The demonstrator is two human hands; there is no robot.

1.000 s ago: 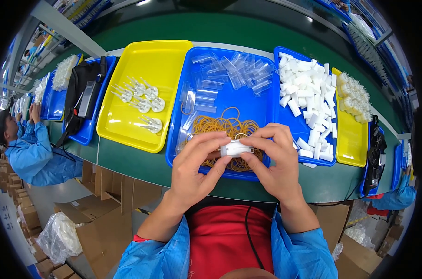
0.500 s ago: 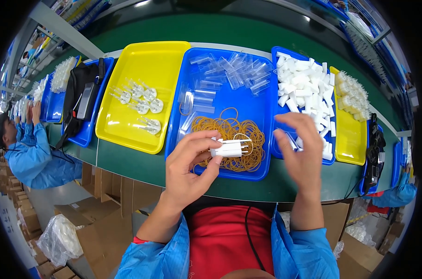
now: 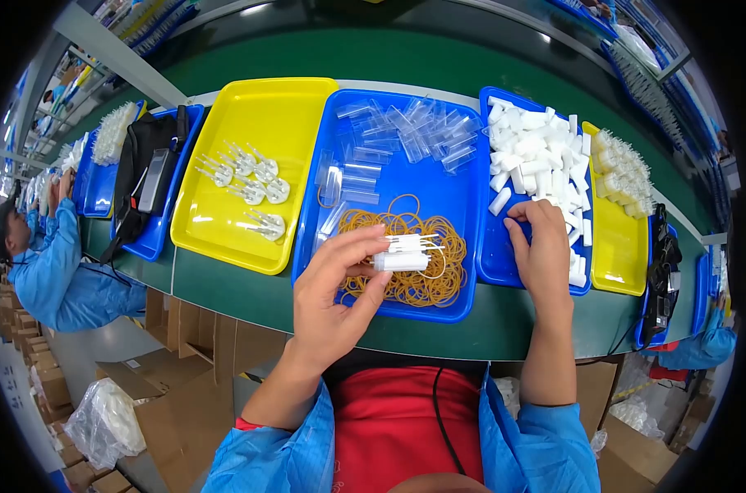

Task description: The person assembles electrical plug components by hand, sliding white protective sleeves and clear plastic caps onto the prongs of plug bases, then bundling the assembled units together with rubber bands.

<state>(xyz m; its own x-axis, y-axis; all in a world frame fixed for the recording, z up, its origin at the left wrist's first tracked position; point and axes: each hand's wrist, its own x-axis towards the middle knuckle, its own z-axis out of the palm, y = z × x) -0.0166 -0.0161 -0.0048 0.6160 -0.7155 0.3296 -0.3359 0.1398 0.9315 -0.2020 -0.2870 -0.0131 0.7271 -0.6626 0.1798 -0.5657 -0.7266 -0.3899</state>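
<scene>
Between the thumb and fingers of my left hand (image 3: 336, 275) is a small bundle of white pieces (image 3: 402, 253). Thin prongs stick out of it to the right, and a white cylinder lies along its near side. It is held above a heap of tan rubber bands (image 3: 447, 279) in the middle blue tray (image 3: 469, 197). My right hand (image 3: 544, 246) is over the blue tray (image 3: 495, 267) of white cylinders (image 3: 531, 148). Its thumb and index finger are pinched together at the edge of the pile; what they hold, if anything, is hidden.
Clear plastic tubes (image 3: 414, 123) fill the far part of the middle tray. A yellow tray (image 3: 258, 99) at left holds several white pronged pieces (image 3: 252, 168). Another yellow tray (image 3: 619, 267) stands at right. A co-worker in blue (image 3: 57, 263) is far left; cardboard boxes (image 3: 184, 419) stand below.
My right hand has moved slightly right and down onto the white cylinders, and its spread thumb and fingers have come together. The bundle in my left hand has turned a little.
</scene>
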